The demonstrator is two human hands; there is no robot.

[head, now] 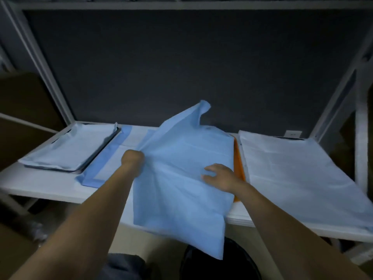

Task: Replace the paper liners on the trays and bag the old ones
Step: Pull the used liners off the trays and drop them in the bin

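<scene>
Left hand is clenching the liner by its left edge, bunching it; right hand is lying flat, fingers spread, on top. The liner is draping over the orange tray and hanging off the counter in front.

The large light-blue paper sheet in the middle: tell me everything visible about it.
The large light-blue paper sheet looks thin, matte and creased with fold lines. It lies half lifted over the middle of the white shelf: its far corner stands up and curls, its near corner hangs past the shelf's front edge. The left hand grips its bunched left edge; the right hand rests on it with spread fingers. An orange strip shows beside its right edge.
</scene>
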